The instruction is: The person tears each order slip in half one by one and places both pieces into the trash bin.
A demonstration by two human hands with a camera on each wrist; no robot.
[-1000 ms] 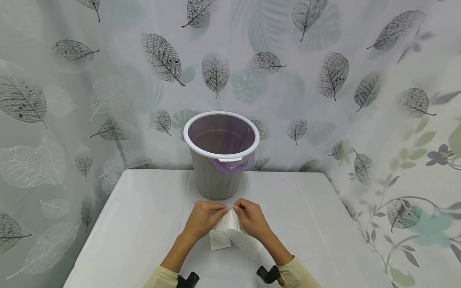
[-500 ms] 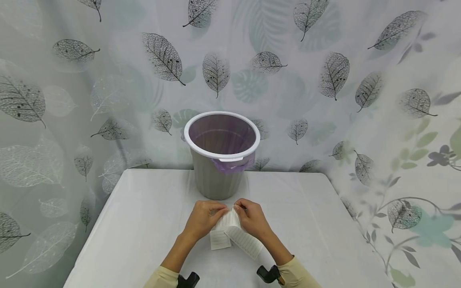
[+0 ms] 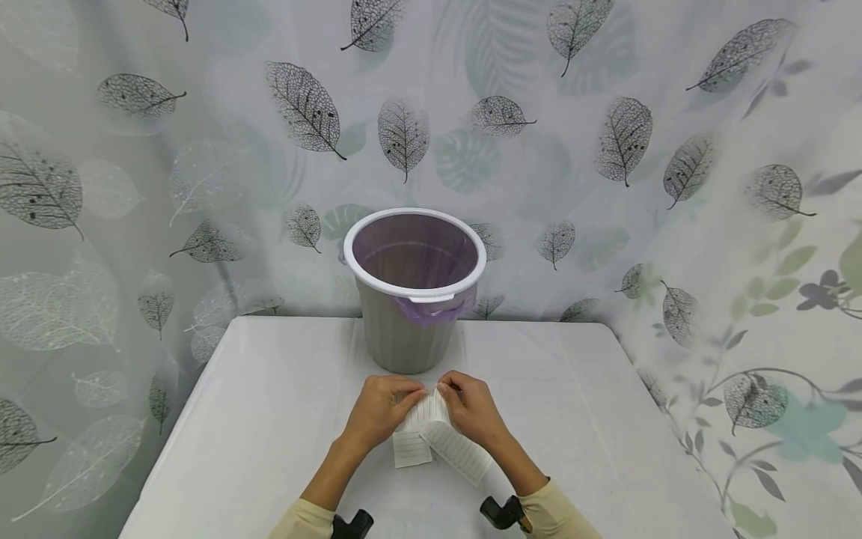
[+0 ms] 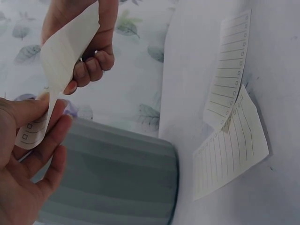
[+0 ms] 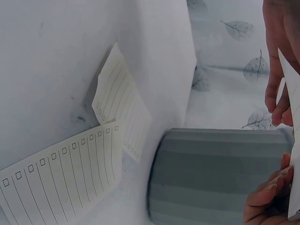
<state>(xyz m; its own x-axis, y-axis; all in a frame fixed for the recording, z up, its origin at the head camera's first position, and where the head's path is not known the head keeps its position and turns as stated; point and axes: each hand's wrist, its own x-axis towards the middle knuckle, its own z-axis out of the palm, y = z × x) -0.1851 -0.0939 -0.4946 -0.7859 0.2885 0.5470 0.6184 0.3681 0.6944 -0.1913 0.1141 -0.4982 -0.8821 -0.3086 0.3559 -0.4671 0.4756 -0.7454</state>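
Note:
Over the table, both hands pinch one lined paper sheet [image 4: 68, 51]. My left hand [image 3: 380, 408] grips its left part between thumb and fingers, where printed checkboxes show in the left wrist view. My right hand [image 3: 474, 412] pinches the other part, its fingers curled. Between the hands the sheet narrows and folds; whether it is torn there I cannot tell. Beneath them, two lined paper pieces with checkboxes lie on the table with touching edges: a left piece [image 3: 411, 450] and a longer right piece [image 3: 460, 454].
A grey bin [image 3: 407, 333] with a white rim and a purple liner stands just beyond the hands, near the back of the white-covered table [image 3: 269, 419]. A leaf-patterned curtain [image 3: 431, 75] hangs behind and at both sides.

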